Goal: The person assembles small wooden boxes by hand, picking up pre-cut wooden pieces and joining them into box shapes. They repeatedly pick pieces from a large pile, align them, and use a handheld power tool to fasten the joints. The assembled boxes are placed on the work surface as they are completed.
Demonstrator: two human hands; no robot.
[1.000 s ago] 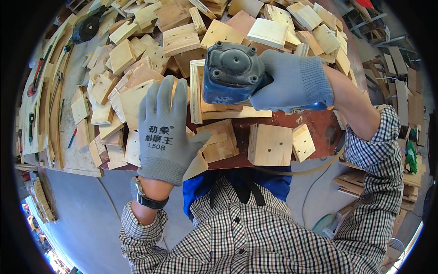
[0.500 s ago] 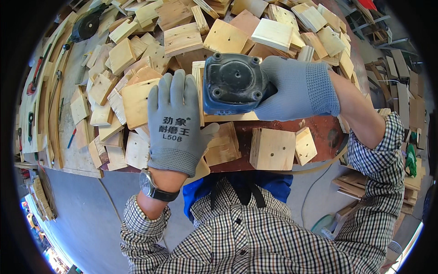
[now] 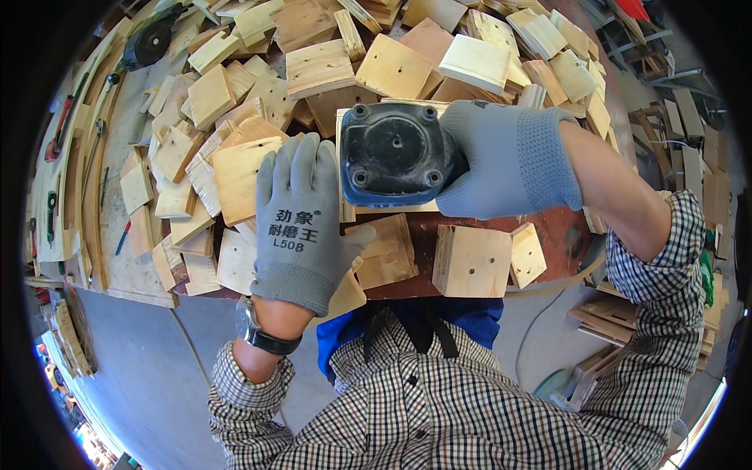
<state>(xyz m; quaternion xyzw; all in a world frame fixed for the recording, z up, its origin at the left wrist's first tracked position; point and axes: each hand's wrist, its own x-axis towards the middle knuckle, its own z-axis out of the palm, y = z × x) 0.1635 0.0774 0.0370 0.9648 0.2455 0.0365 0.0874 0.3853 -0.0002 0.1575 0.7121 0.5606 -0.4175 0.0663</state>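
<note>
My right hand [image 3: 501,160], in a grey work glove, grips a blue and black power tool [image 3: 397,149] from its right side. The tool looks like a nail gun seen from above, with four bolts in its black cap. It stands over a light wooden piece [image 3: 415,207], which it mostly covers; the tool's lower end is hidden. My left hand [image 3: 296,219], also gloved, lies with fingers stretched out along the left side of that piece. Beside its fingers is a square wooden block [image 3: 241,176]. Nearer me are a block [image 3: 470,261] and a smaller piece [image 3: 527,254], both with dark spots.
A heap of wooden blocks [image 3: 321,66] covers the far part of the workbench. Long wooden strips [image 3: 86,196] and hand tools [image 3: 59,133] lie at the left. A dark power tool [image 3: 151,39] rests at the far left. More wood [image 3: 607,317] is stacked below, right.
The nail gun and my right hand have shifted slightly left and toward me. My left hand has moved slightly nearer me, its fingers still stretched out.
</note>
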